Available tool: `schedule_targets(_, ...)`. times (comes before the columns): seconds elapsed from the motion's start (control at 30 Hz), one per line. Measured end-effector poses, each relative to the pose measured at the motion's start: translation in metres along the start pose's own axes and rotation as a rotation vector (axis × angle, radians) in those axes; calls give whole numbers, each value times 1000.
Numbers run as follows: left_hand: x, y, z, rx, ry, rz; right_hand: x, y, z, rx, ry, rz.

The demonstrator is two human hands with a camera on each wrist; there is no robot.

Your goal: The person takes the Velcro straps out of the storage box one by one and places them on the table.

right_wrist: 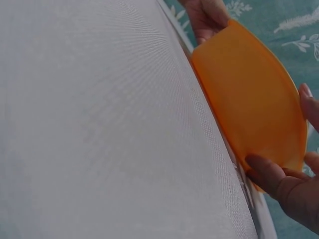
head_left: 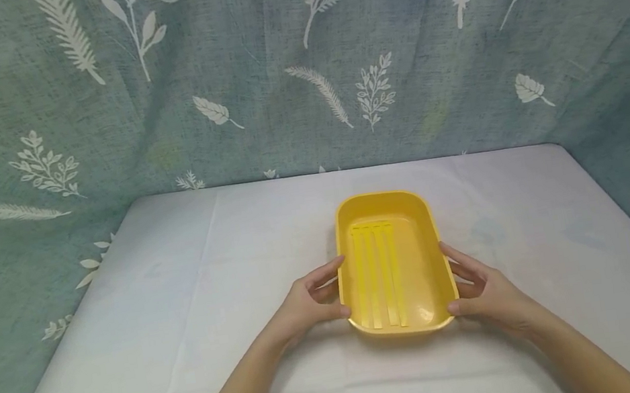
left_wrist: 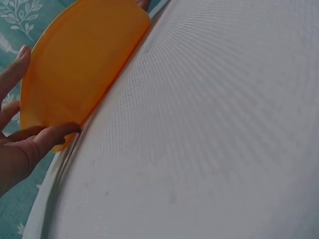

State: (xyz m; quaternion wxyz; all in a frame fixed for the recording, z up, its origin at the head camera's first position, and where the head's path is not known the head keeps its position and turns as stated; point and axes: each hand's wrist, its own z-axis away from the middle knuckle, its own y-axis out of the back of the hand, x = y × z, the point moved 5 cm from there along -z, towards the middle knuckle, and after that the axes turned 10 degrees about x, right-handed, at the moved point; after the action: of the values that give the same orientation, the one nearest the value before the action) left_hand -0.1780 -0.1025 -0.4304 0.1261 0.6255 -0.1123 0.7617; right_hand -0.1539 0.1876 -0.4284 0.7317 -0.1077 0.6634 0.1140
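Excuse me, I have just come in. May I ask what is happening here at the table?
A person has both hands on a yellow tray, the left hand at its left side and the right hand at its right. Inside, four flat yellow strips run lengthwise, side by side, left of the middle. The tray is at the white table; whether it is slightly lifted is hard to tell.

a spot screened by leaf-print cloth (head_left: 282, 140) behind and beside a white counter (head_left: 250, 254); whether home or studio, i cannot tell.
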Motion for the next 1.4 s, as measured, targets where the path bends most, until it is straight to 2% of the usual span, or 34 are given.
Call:
schedule_targets(0.1,2,2,-2,-38,-24,-47,-1,0,-1,-10,10,16)
schedule_targets(0.23,5,8,-9,-117,-87,-94,-3,2,-1,-19,15,31)
schedule_targets(0.33,5,12,-15,-145,-91,-95,-4,4,-2,-22,25,58)
schedule_targets(0.53,3,13,-28,-157,-49,-24,-4,10,-5,-29,-2,92)
schedule_targets(0.67,2,11,-32,-177,-67,22,-6,15,-8,-15,-25,123)
schedule_targets(0.8,-1,11,-34,-181,-91,51,-10,18,-10,-2,1,159)
schedule_targets(0.97,-7,10,-36,-193,-93,73,-18,24,-12,6,-4,212)
schedule_targets(1.27,-14,12,-38,-167,-155,62,-42,26,-16,-133,0,346)
schedule_targets(1.4,-15,13,-37,-152,-168,56,-49,27,-17,-155,-10,407)
